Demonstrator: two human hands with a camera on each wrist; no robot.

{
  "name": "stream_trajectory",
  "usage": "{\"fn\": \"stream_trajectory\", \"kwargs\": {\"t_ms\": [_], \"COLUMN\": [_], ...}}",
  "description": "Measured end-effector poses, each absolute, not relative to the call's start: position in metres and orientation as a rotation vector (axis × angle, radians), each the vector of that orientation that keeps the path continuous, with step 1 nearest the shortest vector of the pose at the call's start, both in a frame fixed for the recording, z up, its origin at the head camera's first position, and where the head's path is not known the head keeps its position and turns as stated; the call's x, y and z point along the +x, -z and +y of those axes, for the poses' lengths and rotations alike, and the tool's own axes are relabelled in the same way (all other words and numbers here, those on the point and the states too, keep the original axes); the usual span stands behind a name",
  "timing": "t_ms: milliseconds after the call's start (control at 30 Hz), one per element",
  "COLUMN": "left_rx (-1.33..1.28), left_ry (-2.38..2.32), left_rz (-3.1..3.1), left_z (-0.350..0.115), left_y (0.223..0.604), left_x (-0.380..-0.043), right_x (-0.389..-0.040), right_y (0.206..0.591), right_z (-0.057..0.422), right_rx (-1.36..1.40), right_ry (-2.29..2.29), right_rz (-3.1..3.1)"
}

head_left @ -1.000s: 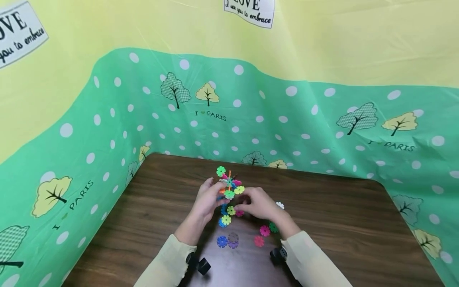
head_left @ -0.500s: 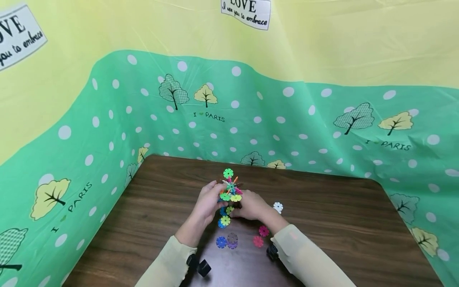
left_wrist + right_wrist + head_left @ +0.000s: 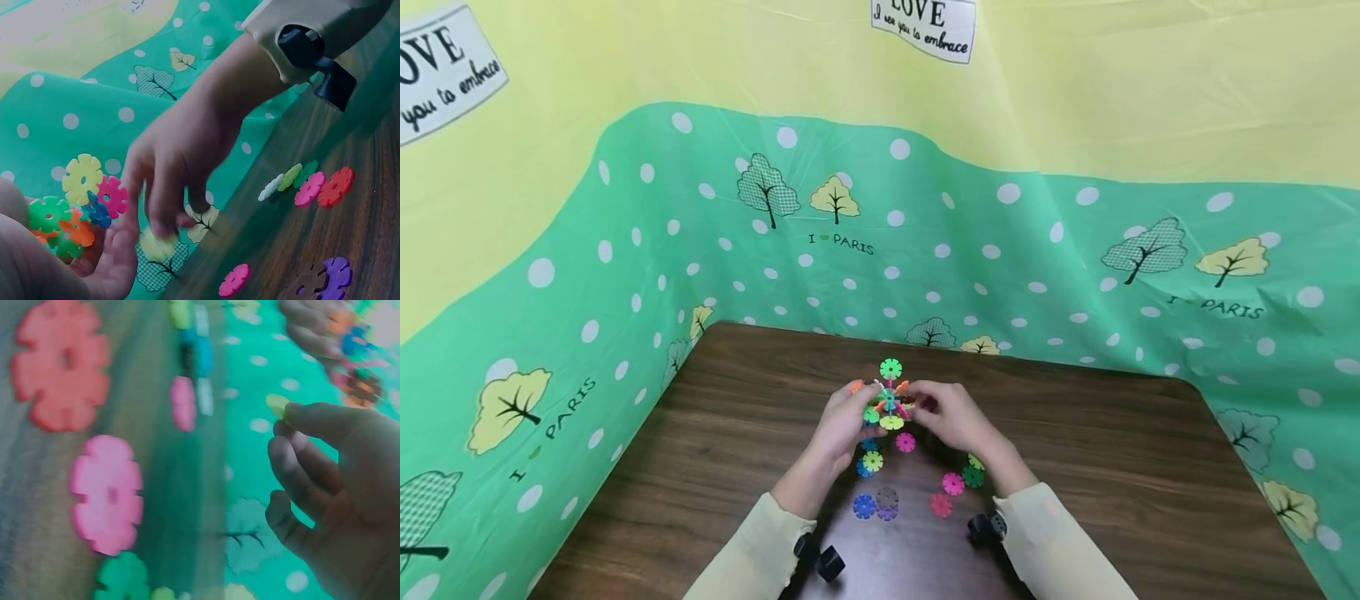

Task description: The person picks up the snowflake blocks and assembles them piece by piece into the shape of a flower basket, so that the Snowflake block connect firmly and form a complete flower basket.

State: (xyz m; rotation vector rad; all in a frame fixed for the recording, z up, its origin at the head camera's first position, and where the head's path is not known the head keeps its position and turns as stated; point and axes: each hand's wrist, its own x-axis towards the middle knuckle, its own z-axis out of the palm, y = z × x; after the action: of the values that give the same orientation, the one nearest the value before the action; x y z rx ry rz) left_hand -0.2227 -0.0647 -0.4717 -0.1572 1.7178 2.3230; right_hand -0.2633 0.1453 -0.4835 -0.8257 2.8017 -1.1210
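Note:
My left hand [image 3: 833, 427] holds up a cluster of interlocked plastic snowflake discs [image 3: 890, 400] in green, yellow, orange, pink and blue. In the left wrist view the cluster [image 3: 78, 228] rests against that hand's palm and fingers. My right hand [image 3: 957, 418] is just right of the cluster. Between its thumb and index finger it pinches a yellow snowflake disc [image 3: 277, 406], which shows blurred in the left wrist view. This disc is apart from the cluster in both wrist views. In the head view, fingers and the cluster mostly hide it.
Loose discs lie on the dark wooden table [image 3: 715, 467]: a pink one [image 3: 906, 442] below the cluster, a yellow one [image 3: 872, 461] over blue, a blue one [image 3: 864, 506] beside brown [image 3: 887, 498], and pink [image 3: 953, 483], red [image 3: 941, 505] and green [image 3: 973, 476] ones nearer the right arm. Patterned cloth hangs behind.
My right hand has reached to the discs below the cluster, taken a yellow-green disc, and risen beside the cluster. My left hand has turned the cluster slightly and shifted it a little right.

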Motion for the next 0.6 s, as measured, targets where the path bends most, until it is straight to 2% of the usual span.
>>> {"fn": "stream_trajectory", "kwargs": {"t_ms": [300, 600], "left_rx": [-0.111, -0.136], "left_ry": [-2.38, -2.35], "left_rz": [1.614, 1.652], "left_z": [-0.059, -0.058], "left_y": [0.475, 0.476], "left_x": [-0.222, -0.223], "right_x": [-0.245, -0.236], "right_y": [0.464, 0.466], "right_z": [0.181, 0.179], "right_rx": [-0.596, -0.719], "right_ry": [1.647, 1.671], "right_rz": [2.82, 2.667]}}
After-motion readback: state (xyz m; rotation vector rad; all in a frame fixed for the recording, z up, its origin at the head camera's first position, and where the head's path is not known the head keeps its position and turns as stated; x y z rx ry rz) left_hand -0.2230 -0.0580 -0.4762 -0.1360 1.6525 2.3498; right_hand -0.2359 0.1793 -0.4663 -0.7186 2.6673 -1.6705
